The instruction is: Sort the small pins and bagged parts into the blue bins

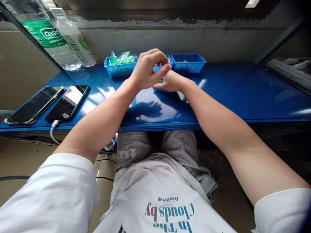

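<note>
My left hand is raised over the middle blue bin, its fingers curled and apart from the thumb, with nothing visible between them. Just behind and right of it, my right hand is low in front of the bins; its fingertips are mostly covered by my left hand. A small patch of something greenish shows by the right thumb. The left blue bin holds green plastic packets. Small dark pieces lie in the right blue bin.
Two phones lie at the left of the blue table, one with a white cable. Two bottles stand at the back left. Beyond the table's right side are light-coloured objects.
</note>
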A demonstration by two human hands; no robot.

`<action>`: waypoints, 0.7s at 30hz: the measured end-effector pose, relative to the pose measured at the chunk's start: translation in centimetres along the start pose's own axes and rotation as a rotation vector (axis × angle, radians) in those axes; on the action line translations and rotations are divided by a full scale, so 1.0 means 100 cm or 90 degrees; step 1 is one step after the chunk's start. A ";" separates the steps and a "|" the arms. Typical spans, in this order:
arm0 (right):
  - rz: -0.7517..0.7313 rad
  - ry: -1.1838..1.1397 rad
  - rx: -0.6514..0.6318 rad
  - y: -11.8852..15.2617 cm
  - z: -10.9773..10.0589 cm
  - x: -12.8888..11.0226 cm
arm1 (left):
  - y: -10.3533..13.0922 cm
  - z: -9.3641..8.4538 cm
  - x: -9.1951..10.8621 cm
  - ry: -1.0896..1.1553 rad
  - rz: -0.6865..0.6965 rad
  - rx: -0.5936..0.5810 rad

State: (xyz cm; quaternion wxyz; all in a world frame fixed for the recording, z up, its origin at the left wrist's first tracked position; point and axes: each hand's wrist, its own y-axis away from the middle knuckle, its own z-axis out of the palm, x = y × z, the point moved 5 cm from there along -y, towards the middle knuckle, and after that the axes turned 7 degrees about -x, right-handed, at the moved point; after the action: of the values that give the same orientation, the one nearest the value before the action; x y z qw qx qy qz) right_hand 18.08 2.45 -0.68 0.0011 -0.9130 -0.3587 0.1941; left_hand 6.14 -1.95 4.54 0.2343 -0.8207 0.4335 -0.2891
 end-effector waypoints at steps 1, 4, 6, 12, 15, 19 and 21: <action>0.027 -0.036 0.021 0.003 -0.007 0.005 | 0.001 0.008 0.013 0.015 0.032 -0.063; 0.096 -0.201 0.135 0.015 -0.035 0.019 | 0.008 0.044 0.050 0.039 0.085 -0.314; 0.147 -0.284 0.194 0.025 -0.050 0.029 | 0.015 0.067 0.068 0.033 0.143 -0.416; 0.208 -0.262 0.264 0.035 -0.062 0.046 | 0.021 0.099 0.060 -0.050 0.113 -0.493; 0.193 -0.160 0.234 0.031 -0.057 0.044 | 0.013 0.095 0.040 -0.095 0.058 -0.442; 0.197 -0.080 0.227 0.029 -0.054 0.038 | 0.003 0.090 0.010 -0.128 -0.045 -0.419; 0.204 -0.052 0.229 0.028 -0.053 0.037 | 0.002 0.088 -0.005 -0.134 -0.105 -0.431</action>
State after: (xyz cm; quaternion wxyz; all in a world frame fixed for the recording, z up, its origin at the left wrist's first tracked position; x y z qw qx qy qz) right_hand 24.28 3.52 2.53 0.1187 -0.9346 -0.1689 0.2895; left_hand 11.78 -0.50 -2.11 -0.0317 -0.9094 0.4103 -0.0606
